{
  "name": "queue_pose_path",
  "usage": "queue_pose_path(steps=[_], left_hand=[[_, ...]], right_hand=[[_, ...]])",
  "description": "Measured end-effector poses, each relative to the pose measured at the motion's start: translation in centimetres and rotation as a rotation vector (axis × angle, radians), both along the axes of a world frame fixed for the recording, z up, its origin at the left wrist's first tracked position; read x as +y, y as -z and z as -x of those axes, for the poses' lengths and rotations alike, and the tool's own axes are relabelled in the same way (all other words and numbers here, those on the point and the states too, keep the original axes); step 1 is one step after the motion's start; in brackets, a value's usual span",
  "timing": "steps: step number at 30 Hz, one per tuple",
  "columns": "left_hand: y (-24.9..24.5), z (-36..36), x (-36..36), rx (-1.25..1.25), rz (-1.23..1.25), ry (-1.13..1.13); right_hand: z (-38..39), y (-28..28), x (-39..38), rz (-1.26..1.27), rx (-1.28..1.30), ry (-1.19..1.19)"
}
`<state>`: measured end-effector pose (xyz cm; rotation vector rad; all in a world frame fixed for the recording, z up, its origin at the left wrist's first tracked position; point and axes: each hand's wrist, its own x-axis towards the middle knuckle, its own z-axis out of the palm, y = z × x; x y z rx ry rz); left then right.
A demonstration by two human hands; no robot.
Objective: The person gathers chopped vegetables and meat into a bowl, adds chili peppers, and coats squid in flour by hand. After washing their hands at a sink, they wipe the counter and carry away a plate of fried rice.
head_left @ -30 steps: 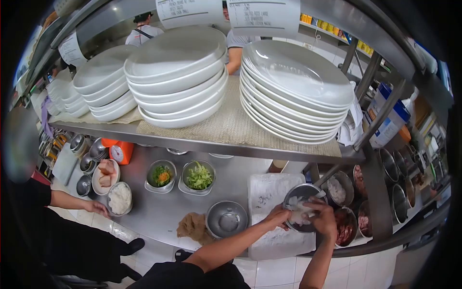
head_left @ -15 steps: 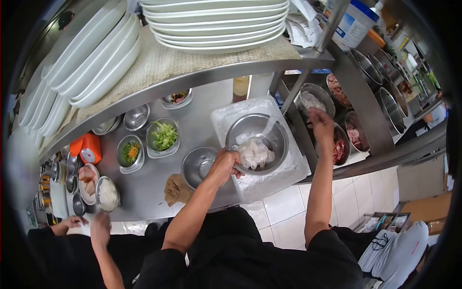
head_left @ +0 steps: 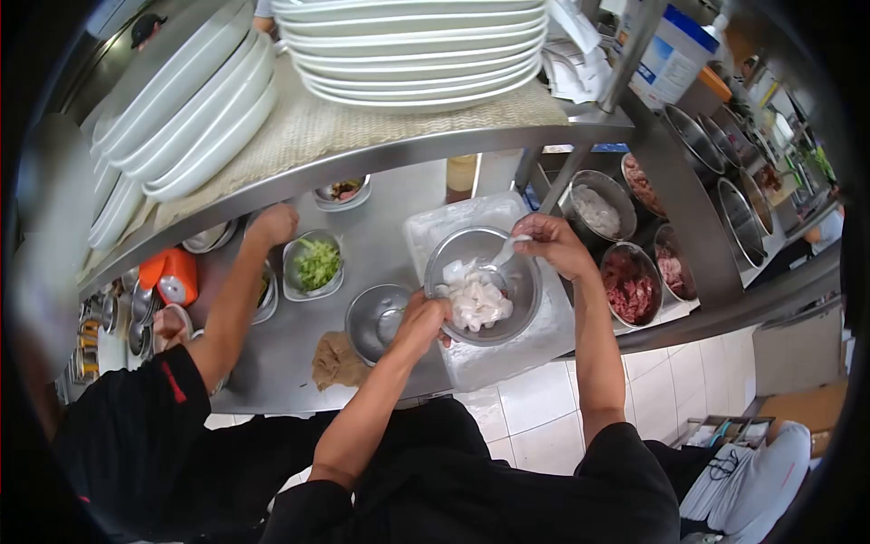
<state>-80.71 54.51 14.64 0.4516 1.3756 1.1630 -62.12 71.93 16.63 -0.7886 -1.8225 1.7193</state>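
My left hand (head_left: 426,324) grips the near left rim of a steel bowl (head_left: 528,308), which holds a heap of white, slippery-looking seafood pieces (head_left: 478,302). The bowl sits on a white frosted slab (head_left: 426,238). Over the bowl's far right rim, my right hand (head_left: 548,247) pinches the upper end of a white spoon-like utensil (head_left: 504,251) that slants into the bowl. Its lower end is partly lost among the pieces. Left of the bowl stands another steel bowl (head_left: 367,322), beside a crumpled brown cloth (head_left: 339,361).
At right are steel containers of white pieces (head_left: 595,213) and red meat (head_left: 632,286). A bowl of chopped greens (head_left: 314,265) stands left. Stacked plates (head_left: 412,54) fill the overhead shelf (head_left: 362,156). A co-worker's arm (head_left: 237,290) reaches over the counter at left.
My right hand has moved left from the container of white pieces to the bowl and the utensil's end. My left hand keeps the rim. The co-worker's arm has reached forward over the counter.
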Motion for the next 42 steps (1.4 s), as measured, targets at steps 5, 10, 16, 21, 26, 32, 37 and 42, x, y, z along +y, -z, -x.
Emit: queue_pose_path(steps=[5, 10, 16, 21, 26, 32, 37, 42], left_hand=[[-0.2, -0.8, 0.5, 0.022, 0.034, 0.005], [0.9, -1.8, 2.0, -0.042, 0.034, 0.053], [1.8, -1.5, 1.2, -0.103, 0.027, -0.013], [1.3, -0.2, -0.7, -0.098, 0.011, -0.094], [-1.3, 2.9, -4.8, -0.079, 0.002, -0.058], [-1.0, 3.2, -6.7, -0.034, 0.001, -0.088], [-0.4, 3.1, -6.5, 0.009, 0.025, -0.123], [1.1, 3.4, -5.8, -0.097, 0.041, -0.129]], right_hand=[[0.3, -3.5, -3.5, -0.685, -0.345, 0.332], [0.3, -3.6, -5.4, -0.564, -0.369, -0.121], [-6.7, 0.5, 8.5, -0.466, -0.338, 0.65], [-8.4, 10.8, 18.4, -0.934, -1.033, 0.545], [-8.6, 12.2, 19.8, -1.068, -1.02, 0.483], [-8.8, 11.4, 19.6, -1.051, -1.159, 0.399], [-9.7, 6.3, 16.4, -0.352, -0.876, 0.762], [-10.7, 4.7, 16.5, 0.095, 0.026, 0.93]])
